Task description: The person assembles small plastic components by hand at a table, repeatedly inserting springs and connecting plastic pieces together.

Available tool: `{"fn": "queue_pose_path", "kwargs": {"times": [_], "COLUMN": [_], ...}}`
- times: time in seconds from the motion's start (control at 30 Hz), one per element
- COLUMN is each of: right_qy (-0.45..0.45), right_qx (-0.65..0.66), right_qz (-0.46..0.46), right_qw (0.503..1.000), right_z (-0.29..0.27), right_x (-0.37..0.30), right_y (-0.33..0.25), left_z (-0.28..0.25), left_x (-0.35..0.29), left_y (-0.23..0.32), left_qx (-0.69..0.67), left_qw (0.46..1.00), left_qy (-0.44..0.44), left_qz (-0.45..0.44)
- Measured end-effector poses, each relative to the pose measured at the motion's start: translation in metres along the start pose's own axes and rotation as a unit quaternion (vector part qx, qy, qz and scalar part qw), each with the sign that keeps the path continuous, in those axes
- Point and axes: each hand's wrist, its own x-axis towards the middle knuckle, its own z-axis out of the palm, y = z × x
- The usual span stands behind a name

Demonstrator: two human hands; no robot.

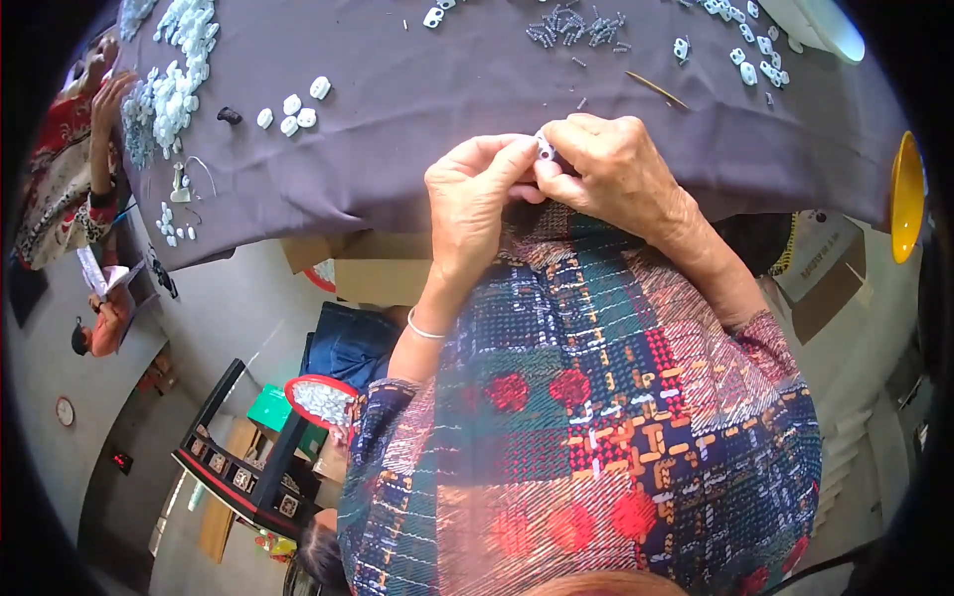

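Observation:
A small white two-hole cord lock (545, 149) is pinched between my two hands, just over the near edge of the cloth-covered table (328, 179). My left hand (467, 199) grips it from the left with thumb and fingers closed. From the right, my right hand (621, 169) has its thumb and bent forefinger pressed to the same piece and hides part of it. Beyond my hands lie a pile of small metal springs (574, 28) and a thin pointed wooden stick (656, 89). A few loose springs (582, 103) rest close to my right hand.
White plastic pieces (292, 104) sit left of my hands, near a black piece (230, 115). A larger heap (177, 94) covers the far left. More cord locks (747, 72) lie right, by a white container (825, 28) and yellow dish (905, 199). Another person's hand (107, 104) is at left.

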Motion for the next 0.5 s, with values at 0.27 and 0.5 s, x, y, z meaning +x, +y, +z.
{"fn": "queue_pose_path", "kwargs": {"times": [0.27,0.5], "right_qy": [0.02,0.018], "right_qx": [0.032,0.033], "right_qz": [-0.023,-0.03], "right_qw": [0.999,0.999], "right_z": [0.0041,0.0059], "right_x": [-0.0007,-0.0019], "right_y": [0.0032,0.0046], "left_z": [0.0019,0.0021], "left_x": [-0.0009,0.0003], "left_y": [-0.0009,-0.0017], "left_qx": [0.011,0.014], "left_qw": [1.0,0.999], "left_qy": [0.02,0.024], "left_qz": [0.016,0.016]}}
